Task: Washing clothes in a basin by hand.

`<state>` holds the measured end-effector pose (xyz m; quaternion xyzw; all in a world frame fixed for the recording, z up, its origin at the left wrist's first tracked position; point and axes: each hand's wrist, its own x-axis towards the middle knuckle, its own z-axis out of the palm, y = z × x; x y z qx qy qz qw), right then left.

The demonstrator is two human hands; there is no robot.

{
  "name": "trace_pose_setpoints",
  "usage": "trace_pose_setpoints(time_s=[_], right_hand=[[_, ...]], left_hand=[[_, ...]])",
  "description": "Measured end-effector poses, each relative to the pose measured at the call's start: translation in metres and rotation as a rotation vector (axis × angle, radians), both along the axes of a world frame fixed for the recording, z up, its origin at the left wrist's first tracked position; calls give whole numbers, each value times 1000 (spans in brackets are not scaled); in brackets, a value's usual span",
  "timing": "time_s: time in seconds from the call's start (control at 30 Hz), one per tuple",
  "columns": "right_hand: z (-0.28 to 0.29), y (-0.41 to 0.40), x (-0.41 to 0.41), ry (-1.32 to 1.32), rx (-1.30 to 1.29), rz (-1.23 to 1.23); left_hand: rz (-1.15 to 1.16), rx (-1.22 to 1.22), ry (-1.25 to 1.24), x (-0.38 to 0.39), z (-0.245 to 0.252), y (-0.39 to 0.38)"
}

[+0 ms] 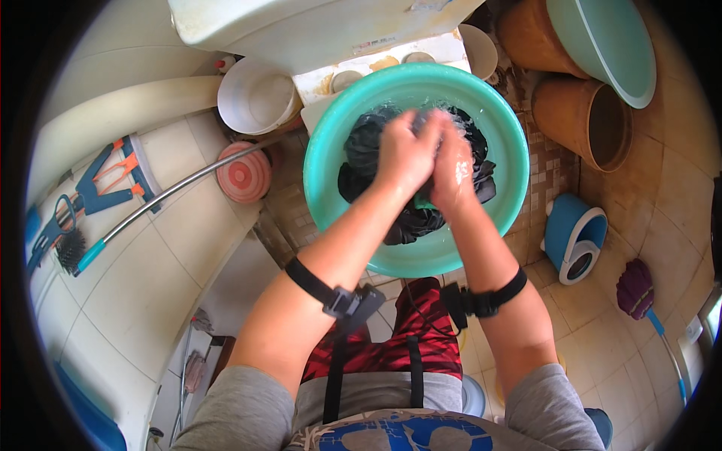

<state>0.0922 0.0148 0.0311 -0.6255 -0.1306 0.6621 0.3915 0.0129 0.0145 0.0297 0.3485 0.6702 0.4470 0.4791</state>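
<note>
A green plastic basin (510, 169) stands in front of me with wet black clothes (366, 144) in it. My left hand (409, 149) and my right hand (453, 160) press together over the middle of the basin, with fingers curled. A bit of dark wet cloth (420, 120) shows between them, partly blurred. Water splashes around the fingertips. Under my wrists, a small green patch (427, 202) lies among the black fabric. The palms and most of the gripped cloth are hidden.
Behind the basin is a white appliance (316, 34). A white bucket (256, 98) and a pink striped lid (243, 172) are left, near a metal pole (180, 191). Brown buckets (564, 121), a pale green basin (606, 45) and a blue-white mop bucket (572, 237) stand right.
</note>
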Motion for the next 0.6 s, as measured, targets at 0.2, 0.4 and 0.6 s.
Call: trace_pose_setpoints(time_s=[0.2,0.4,0.6], right_hand=[[-9,5,3,-367,193,246],[4,5,-2,102,-286,-48],[5,14,30,-99,64,163]], left_hand=[[30,-175,-102,-1,-17,-8],[-165,-145,435,-4,-2,16],[-269,127,520,-27,-36,14]])
